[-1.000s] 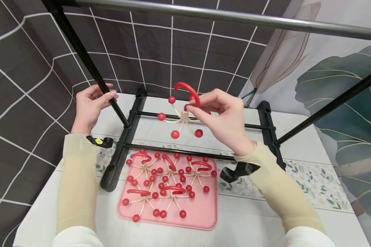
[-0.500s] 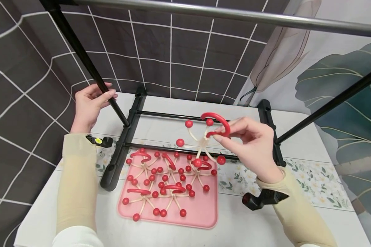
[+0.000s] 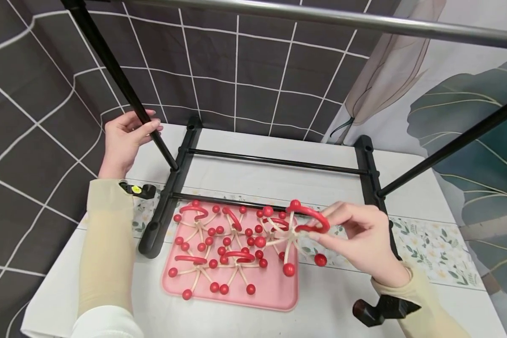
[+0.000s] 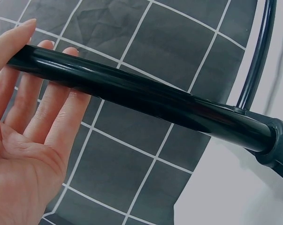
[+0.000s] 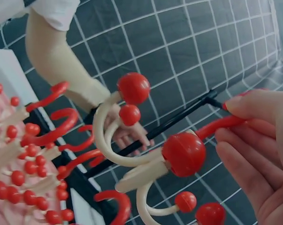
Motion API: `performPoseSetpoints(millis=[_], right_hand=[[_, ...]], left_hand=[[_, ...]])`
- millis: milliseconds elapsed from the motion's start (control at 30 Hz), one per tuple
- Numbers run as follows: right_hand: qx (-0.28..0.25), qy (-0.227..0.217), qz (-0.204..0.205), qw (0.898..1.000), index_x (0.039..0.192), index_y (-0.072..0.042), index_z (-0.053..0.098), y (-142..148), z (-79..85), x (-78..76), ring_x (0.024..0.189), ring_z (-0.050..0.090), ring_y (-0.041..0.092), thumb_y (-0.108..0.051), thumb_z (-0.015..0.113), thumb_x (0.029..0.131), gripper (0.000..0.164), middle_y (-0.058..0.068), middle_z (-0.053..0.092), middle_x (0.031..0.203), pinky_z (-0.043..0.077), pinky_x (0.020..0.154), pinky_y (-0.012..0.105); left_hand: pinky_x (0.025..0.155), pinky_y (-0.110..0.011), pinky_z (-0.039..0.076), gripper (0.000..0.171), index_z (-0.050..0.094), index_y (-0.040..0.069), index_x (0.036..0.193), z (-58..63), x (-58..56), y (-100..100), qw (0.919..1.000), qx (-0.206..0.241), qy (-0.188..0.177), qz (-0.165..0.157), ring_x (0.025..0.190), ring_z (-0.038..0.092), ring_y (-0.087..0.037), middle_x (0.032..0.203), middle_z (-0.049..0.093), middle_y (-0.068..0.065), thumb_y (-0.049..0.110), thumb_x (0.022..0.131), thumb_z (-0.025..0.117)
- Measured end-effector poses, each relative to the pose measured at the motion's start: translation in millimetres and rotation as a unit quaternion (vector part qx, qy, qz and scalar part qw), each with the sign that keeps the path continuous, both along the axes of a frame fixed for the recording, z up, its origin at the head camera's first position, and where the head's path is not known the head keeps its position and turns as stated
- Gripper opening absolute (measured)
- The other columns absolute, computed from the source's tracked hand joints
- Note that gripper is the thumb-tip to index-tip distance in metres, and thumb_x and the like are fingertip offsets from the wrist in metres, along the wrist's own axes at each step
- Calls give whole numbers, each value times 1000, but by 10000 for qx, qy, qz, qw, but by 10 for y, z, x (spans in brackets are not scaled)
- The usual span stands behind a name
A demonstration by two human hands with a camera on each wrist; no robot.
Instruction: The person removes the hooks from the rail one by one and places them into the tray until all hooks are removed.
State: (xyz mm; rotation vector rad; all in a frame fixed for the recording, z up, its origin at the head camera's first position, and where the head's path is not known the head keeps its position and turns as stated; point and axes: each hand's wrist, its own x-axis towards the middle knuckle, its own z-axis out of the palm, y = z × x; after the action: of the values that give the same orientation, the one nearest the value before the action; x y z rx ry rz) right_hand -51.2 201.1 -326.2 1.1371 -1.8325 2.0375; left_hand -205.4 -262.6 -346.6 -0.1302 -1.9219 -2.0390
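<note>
My left hand (image 3: 123,141) grips the left black upright pole (image 3: 124,87) of a rack. In the left wrist view the fingers (image 4: 66,108) pass behind the pole (image 4: 132,91). Between thumb and fingers my right hand (image 3: 359,234) pinches the red hook (image 3: 321,218) of a small hanger with cream curved arms and red ball tips. The hanger's body (image 5: 141,176) hangs over the right back corner of a pink tray (image 3: 274,288), overlapping another hanger there in the head view. Several like hangers (image 3: 236,265) stand in the tray, red hooks on top.
A silver rail (image 3: 279,13) runs across the top of the rack. Its right upright (image 3: 448,141) slopes down to a black foot (image 3: 367,164). Two crossbars, including the rear one (image 3: 279,161), join the feet on the white table (image 3: 329,300). Dark gridded cloth (image 3: 211,56) hangs behind.
My right hand has carried the hanger down and to the right, from above the crossbars to over the tray's right back corner. My left hand stays on the pole.
</note>
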Motion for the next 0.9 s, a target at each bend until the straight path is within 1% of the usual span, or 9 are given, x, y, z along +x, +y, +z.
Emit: performPoseSetpoints(millis=[100,200,333,533,633,800,900], right_hand=[[95,71,236,9997,85,6,71,28,-99,61,83,71,22,12,84,77,16,17,73,86,60,78,29],[336,22,322,9989,85,3,71,45,-201,118,81,71,22,13,84,76,19,17,73,86,60,76,29],[630,-223,347,9972,86,-1,71,65,-359,187,82,71,24,16,82,76,22,17,73,87,60,75,29],[768,-652,228,9946,87,-3,71,30,-613,282,83,71,22,26,78,70,35,15,74,89,60,76,29],[828,-844,108,9929,86,-4,71,-11,-706,317,83,71,21,26,79,70,35,13,74,89,60,74,29],[956,-1099,-37,9893,84,-6,71,-70,-788,343,81,72,22,20,81,74,30,12,74,88,61,72,31],[844,-1091,-11,9904,83,-5,70,-90,-808,348,80,72,22,22,80,73,30,14,74,87,61,72,32]], left_hand=[[80,-24,58,30,75,-1,115,-3,7,1,10000,-5,4,26,83,74,-17,96,74,-9,2,85,82],[80,-24,58,30,75,-1,114,-7,5,3,10000,19,20,23,83,75,-17,95,74,-9,2,86,82],[79,-25,59,31,74,-3,115,-6,-8,11,10000,75,60,-15,83,75,-17,95,74,-10,1,85,82],[78,-24,59,28,76,0,112,2,-15,13,9999,96,94,-15,82,74,-17,94,75,-9,0,85,82],[78,-24,59,28,76,0,112,1,-15,12,9999,97,82,-19,82,74,-18,94,74,-9,1,85,82],[79,-23,58,30,75,0,113,-9,-13,0,9999,111,54,-5,82,74,-18,94,74,-10,2,85,83],[79,-23,59,30,75,-1,113,-9,-12,3,9999,121,42,0,82,74,-18,94,74,-10,2,85,83]])
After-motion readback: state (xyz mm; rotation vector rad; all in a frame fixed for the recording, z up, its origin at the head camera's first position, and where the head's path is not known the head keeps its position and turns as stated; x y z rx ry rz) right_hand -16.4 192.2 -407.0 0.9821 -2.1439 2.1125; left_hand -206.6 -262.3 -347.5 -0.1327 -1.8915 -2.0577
